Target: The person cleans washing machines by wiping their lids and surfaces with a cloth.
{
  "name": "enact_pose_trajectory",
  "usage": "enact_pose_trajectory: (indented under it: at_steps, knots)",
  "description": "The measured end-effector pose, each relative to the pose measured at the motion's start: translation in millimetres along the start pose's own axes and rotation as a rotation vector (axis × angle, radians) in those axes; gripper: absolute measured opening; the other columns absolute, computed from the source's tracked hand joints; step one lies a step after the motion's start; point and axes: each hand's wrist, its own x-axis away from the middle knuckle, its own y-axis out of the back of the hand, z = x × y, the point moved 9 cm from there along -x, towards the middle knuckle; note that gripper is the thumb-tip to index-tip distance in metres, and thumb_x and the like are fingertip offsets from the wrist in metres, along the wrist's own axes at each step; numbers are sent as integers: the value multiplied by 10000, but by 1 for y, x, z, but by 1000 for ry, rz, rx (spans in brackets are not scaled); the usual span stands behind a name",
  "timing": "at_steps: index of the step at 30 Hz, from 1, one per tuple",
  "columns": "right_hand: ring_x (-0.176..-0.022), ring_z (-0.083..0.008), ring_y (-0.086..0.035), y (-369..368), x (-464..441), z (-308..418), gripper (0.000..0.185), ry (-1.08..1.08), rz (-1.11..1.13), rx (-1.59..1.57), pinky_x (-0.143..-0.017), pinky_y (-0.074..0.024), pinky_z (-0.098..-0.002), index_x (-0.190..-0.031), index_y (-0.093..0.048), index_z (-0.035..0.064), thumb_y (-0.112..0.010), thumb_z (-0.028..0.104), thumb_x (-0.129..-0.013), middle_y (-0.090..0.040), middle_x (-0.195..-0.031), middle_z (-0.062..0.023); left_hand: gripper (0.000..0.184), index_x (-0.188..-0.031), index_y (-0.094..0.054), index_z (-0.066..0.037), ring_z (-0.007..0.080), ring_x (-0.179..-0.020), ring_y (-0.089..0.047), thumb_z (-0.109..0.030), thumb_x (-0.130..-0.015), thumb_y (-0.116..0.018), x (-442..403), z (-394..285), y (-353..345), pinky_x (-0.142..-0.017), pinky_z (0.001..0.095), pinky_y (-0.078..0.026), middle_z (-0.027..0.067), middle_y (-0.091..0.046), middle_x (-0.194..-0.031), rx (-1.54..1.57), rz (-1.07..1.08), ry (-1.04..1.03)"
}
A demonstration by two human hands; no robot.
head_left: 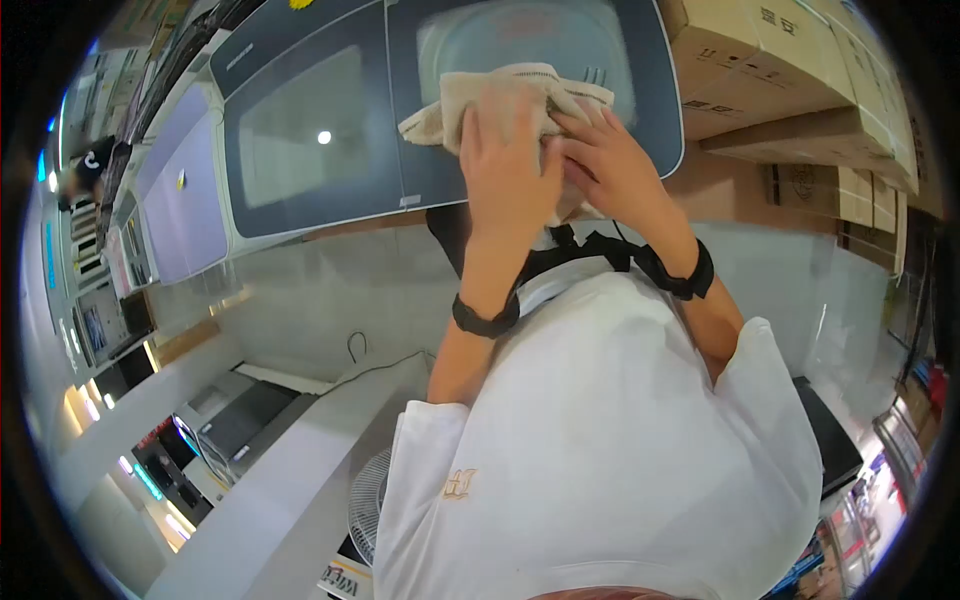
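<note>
A cream cloth (pixel 500 78) with dark stitched edges lies bunched on the dark grey lid of a washing machine (pixel 420 180), over its right-hand translucent window (pixel 585 50). My left hand (pixel 510 165) lies on the cloth with its fingers stretched forward and partly blurred. Just to its right, my right hand (pixel 610 165) has its fingers spread and touches the cloth's right part. The hands nearly meet at the thumbs. Both wrists wear black bands. Part of the cloth hangs below the hands.
Cardboard boxes (pixel 760 75) are stacked right of the machine. A purple-topped machine (pixel 183 190) stands to the left. A person in a black cap (pixel 95 165) is at the far left. Beneath the white counter is a fan (pixel 368 505). A yellow object (pixel 300 4) lies at the top.
</note>
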Motion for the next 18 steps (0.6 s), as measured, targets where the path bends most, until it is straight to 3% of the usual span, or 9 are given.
enact_pose_trajectory:
  at_steps: [4, 7, 10, 13, 16, 18]
  knots:
    - [-1462, -397, -473, 19, 23, -18, 311, -98, -14, 29, -1233, -351, -537, -1265, -713, 104, -627, 130, -967, -613, -1461, -127, 534, -1401, -602, -92, 422, -1311, -526, -67, -879, -710, 27, 30, -19, -1107, 529, -426, 170, -603, -1376, -95, 143, 121]
    - [-1462, -386, -477, 30, 27, -22, 310, -118, -49, 50, -1227, -359, -543, -1264, -716, 101, -627, 131, -968, -619, -1451, -132, 523, -1371, -610, -78, 361, -1142, -613, 16, -859, -659, 43, 50, 6, -1012, 464, -490, 153, -646, -1225, -14, 77, 158]
    - [-1450, -385, -489, 29, 22, -25, 315, -131, -102, 104, -1223, -364, -543, -1265, -717, 97, -631, 135, -965, -613, -1454, -131, 485, -1316, -620, -57, 309, -948, -645, 62, -847, -593, 79, 89, 27, -890, 398, -523, 135, -648, -1049, 292, -99, 387]
    - [-1431, -409, -500, 24, 10, -34, 315, -155, -169, 48, -1221, -367, -543, -1265, -716, 94, -623, 131, -967, -608, -1456, -130, 446, -1274, -624, -43, 316, -938, -644, -13, -830, -629, 140, 138, 36, -886, 356, -521, 127, -634, -1022, 444, -162, 761]
    - [-1425, -426, -498, 6, -5, -32, 348, -122, -155, 135, -1210, -373, -571, -1286, -705, 104, -628, 132, -948, -581, -1488, -128, 546, -1395, -567, -34, 344, -1041, -641, -19, -853, -627, 173, 147, 44, -938, 384, -513, 151, -651, -1144, 106, 73, 1046]
    - [-1434, -428, -489, -5, -12, -17, 376, -81, -157, 233, -1196, -383, -592, -1304, -699, 115, -637, 140, -933, -557, -1515, -132, 608, -1467, -514, -24, 376, -1056, -637, -19, -869, -627, 164, 129, 61, -949, 422, -510, 212, -642, -1175, -315, -23, 736]
